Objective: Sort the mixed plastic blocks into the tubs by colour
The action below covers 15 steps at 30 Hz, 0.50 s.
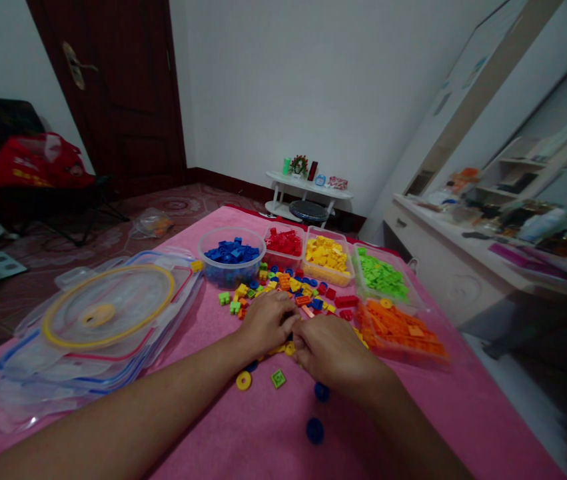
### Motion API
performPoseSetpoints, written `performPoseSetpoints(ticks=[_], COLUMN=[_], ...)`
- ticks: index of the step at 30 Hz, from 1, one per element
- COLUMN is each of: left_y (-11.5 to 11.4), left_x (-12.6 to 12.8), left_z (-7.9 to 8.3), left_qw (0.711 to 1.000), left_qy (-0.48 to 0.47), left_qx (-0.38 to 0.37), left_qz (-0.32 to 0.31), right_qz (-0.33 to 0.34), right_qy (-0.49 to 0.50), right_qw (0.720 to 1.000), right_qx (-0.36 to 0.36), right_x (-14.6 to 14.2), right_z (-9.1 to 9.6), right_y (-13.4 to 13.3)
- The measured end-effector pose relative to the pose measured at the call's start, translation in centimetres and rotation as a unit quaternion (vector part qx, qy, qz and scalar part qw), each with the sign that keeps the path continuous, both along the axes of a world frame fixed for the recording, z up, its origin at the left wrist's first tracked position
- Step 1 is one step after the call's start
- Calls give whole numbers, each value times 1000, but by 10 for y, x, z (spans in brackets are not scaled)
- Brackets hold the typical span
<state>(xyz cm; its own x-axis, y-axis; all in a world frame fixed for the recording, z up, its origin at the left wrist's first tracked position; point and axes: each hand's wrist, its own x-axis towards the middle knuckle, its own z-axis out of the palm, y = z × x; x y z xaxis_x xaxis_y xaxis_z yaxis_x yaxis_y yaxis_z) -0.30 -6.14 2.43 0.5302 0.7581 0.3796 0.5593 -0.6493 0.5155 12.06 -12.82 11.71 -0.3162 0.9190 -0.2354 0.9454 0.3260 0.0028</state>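
The left forearm (173, 393) is showing bare, filling a long strip from the lower left corner toward the centre of the frame, looking smooth and narrowing gradually to a slim wrist (239, 343). The right forearm (403, 400), bare too, is appearing shorter at the lower right and widening toward the bottom edge. Near the centre, the left hand (269, 321) is presenting a gently rounded, bare back; just right of it, the right hand (333, 350), also bare, is looking broader. Finer detail on both is coming out too soft to make out.
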Motion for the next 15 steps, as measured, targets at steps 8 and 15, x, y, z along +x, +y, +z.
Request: performPoseSetpoints(ticks=[8,15], left_y=[0,1], left_x=[0,1], left_z=[0,-1], left_qw=[1000,1000], left_qy=[1,-3], left_qx=[9,5], left_qz=[-2,-7], right_qz=[-32,9], right_qy=[-44,-10], right_qw=[997,999], right_qx=[-47,-43], right_x=[-2,1], right_z=[4,-4], right_y=[2,1])
